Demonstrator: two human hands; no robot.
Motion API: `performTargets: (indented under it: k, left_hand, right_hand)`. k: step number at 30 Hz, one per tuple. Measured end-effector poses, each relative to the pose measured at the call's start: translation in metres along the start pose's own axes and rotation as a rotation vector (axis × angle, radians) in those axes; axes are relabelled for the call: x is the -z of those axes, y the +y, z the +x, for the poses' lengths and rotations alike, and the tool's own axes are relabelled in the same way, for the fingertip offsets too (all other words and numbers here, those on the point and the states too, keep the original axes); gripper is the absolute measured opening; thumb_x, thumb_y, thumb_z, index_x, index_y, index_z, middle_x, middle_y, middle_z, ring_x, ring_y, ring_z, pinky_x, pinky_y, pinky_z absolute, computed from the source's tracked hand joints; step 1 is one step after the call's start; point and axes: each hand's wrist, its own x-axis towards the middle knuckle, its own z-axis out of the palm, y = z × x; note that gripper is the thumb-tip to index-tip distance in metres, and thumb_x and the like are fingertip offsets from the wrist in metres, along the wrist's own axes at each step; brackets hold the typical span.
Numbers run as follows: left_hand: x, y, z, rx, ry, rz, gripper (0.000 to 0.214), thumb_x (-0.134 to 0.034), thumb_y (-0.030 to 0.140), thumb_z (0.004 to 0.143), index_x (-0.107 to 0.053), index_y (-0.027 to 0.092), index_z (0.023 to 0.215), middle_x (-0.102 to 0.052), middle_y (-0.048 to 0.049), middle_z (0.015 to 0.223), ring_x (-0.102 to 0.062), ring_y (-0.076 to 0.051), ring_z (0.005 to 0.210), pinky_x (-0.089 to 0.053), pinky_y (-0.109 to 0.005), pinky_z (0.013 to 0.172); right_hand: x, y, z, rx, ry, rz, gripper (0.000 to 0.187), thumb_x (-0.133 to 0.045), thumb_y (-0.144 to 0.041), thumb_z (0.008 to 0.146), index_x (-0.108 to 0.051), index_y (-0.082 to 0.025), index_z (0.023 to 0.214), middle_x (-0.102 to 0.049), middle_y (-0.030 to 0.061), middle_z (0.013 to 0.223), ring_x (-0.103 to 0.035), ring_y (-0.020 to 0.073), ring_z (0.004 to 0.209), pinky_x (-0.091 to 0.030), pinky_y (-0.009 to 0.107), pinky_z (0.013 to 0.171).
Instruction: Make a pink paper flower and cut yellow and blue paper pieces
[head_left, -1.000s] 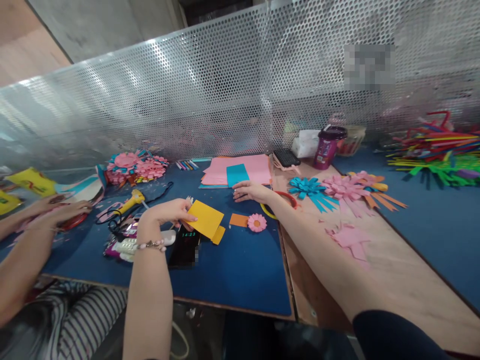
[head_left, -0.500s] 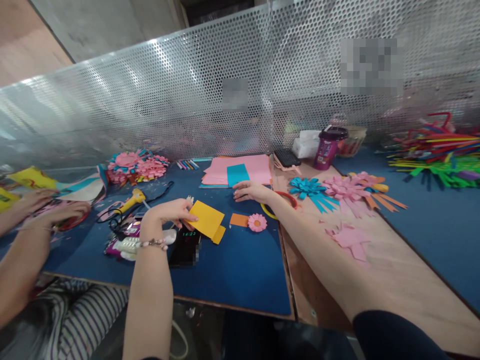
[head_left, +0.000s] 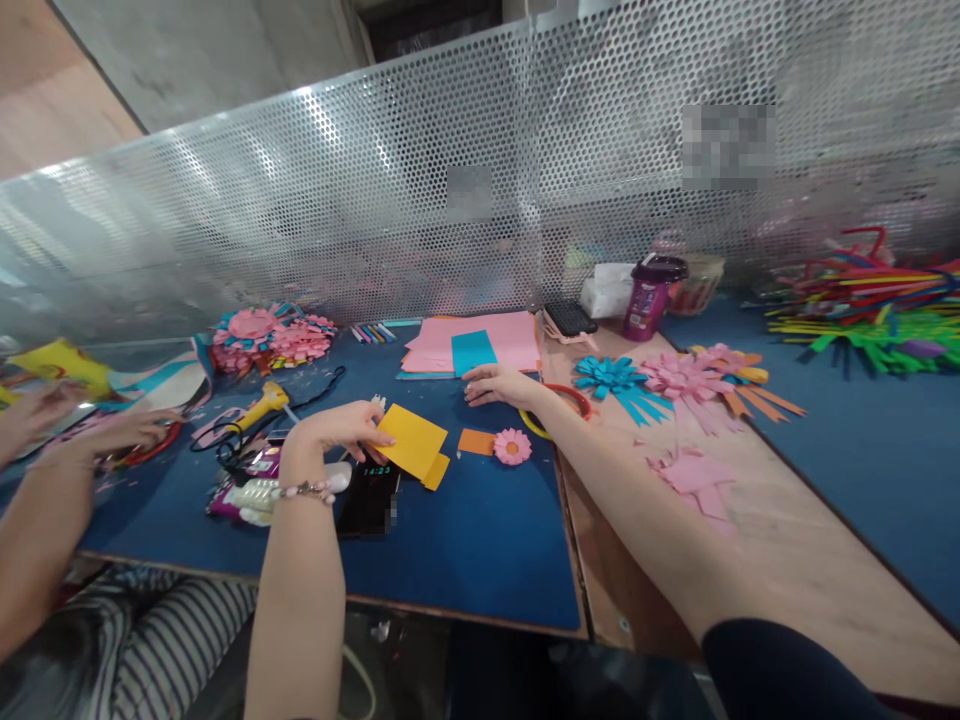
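A yellow sheet of paper is pinched at its left edge by my left hand, just above a phone showing 14:23. A small yellow piece sticks out at the sheet's lower right corner. My right hand is empty, its fingers stretched out to the left over the blue table. Beyond it lies a blue paper piece on a stack of pink paper. Between my hands lie an orange paper piece and a pink paper flower. Scissors with red and yellow handles are partly hidden under my right forearm.
At left, a co-worker's hands are beside a yellow glue gun and piled pink flowers. Finished-looking paper flowers, a purple cup and bundled strips stand at right. A perforated metal panel closes the back.
My hands and the yellow sheet keep nearly the same place. The view has shifted slightly. At left, the co-worker's hands and the yellow packet have moved a little.
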Motion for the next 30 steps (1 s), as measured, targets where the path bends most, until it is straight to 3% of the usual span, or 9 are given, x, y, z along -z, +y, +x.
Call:
performTargets:
  k: [7, 10, 12, 16, 19, 22, 26, 30]
  left_hand:
    - [0.002, -0.001, 0.000, -0.023, -0.004, -0.007, 0.050, -0.076, 0.040, 0.059, -0.058, 0.016, 0.099, -0.072, -0.0131, 0.091, -0.070, -0.026, 0.081, -0.047, -0.021, 0.049]
    - [0.001, 0.003, -0.002, -0.060, 0.035, -0.023, 0.056, -0.074, 0.043, 0.061, -0.056, 0.017, 0.107, -0.072, -0.0117, 0.090, -0.070, -0.026, 0.082, -0.050, -0.023, 0.053]
    - [-0.001, 0.007, -0.004, -0.109, 0.065, -0.042, 0.055, -0.071, 0.045, 0.065, -0.054, 0.018, 0.109, -0.072, -0.0109, 0.095, -0.070, -0.026, 0.085, -0.051, -0.024, 0.055]
    - [-0.007, 0.018, -0.007, -0.195, 0.069, -0.078, 0.055, -0.069, 0.046, 0.068, -0.051, 0.019, 0.112, -0.070, -0.0106, 0.103, -0.069, -0.025, 0.088, -0.051, -0.023, 0.055]
    - [-0.011, 0.024, -0.006, -0.244, 0.041, -0.096, 0.057, -0.069, 0.046, 0.069, -0.050, 0.019, 0.116, -0.070, -0.0109, 0.103, -0.069, -0.026, 0.089, -0.052, -0.024, 0.055]
    - [-0.015, 0.028, -0.004, -0.276, 0.041, -0.121, 0.060, -0.070, 0.046, 0.068, -0.050, 0.019, 0.117, -0.069, -0.0109, 0.103, -0.069, -0.026, 0.088, -0.054, -0.027, 0.058]
    - [-0.017, 0.030, -0.004, -0.316, 0.016, -0.164, 0.059, -0.069, 0.045, 0.071, -0.050, 0.017, 0.119, -0.068, -0.0128, 0.104, -0.069, -0.027, 0.087, -0.053, -0.027, 0.057]
    - [-0.020, 0.031, -0.003, -0.424, 0.023, -0.278, 0.058, -0.058, 0.055, 0.078, -0.049, 0.018, 0.121, -0.067, -0.0126, 0.106, -0.068, -0.024, 0.089, -0.051, -0.026, 0.060]
  right_hand:
    - [-0.008, -0.004, 0.001, 0.064, 0.101, -0.252, 0.022, -0.060, -0.027, 0.084, -0.057, -0.013, 0.101, -0.066, 0.0057, 0.083, -0.065, 0.0155, 0.074, -0.057, 0.035, 0.071]
    - [-0.023, -0.015, -0.004, 0.145, 0.163, -0.449, 0.029, -0.057, -0.040, 0.084, -0.061, -0.014, 0.096, -0.065, 0.0081, 0.085, -0.063, 0.0178, 0.079, -0.052, 0.038, 0.079]
    - [-0.038, -0.023, -0.013, 0.224, 0.170, -0.586, 0.043, -0.064, -0.048, 0.077, -0.062, -0.015, 0.103, -0.064, 0.0107, 0.098, -0.058, 0.0230, 0.095, -0.043, 0.044, 0.092]
    - [-0.072, -0.031, -0.038, 0.342, 0.148, -0.795, 0.103, -0.082, -0.056, 0.046, -0.044, -0.017, 0.135, -0.041, 0.0162, 0.138, -0.029, 0.0376, 0.129, -0.017, 0.055, 0.107]
    - [-0.093, -0.027, -0.051, 0.370, 0.139, -1.048, 0.122, -0.079, -0.059, 0.047, -0.022, -0.015, 0.146, -0.034, 0.0225, 0.140, -0.027, 0.0442, 0.127, -0.022, 0.062, 0.101]
    - [-0.106, -0.023, -0.056, 0.357, 0.168, -1.177, 0.119, -0.080, -0.047, 0.053, -0.014, -0.019, 0.148, -0.040, 0.0220, 0.134, -0.035, 0.0426, 0.121, -0.029, 0.061, 0.096]
    - [-0.109, -0.026, -0.059, 0.335, 0.230, -1.071, 0.103, -0.077, -0.022, 0.057, -0.025, -0.017, 0.145, -0.042, 0.0215, 0.132, -0.034, 0.0430, 0.122, -0.024, 0.061, 0.099]
    - [-0.100, -0.032, -0.068, 0.316, 0.242, -0.894, 0.092, -0.074, -0.024, 0.063, -0.029, -0.017, 0.143, -0.052, 0.0170, 0.123, -0.045, 0.0360, 0.116, -0.033, 0.054, 0.098]
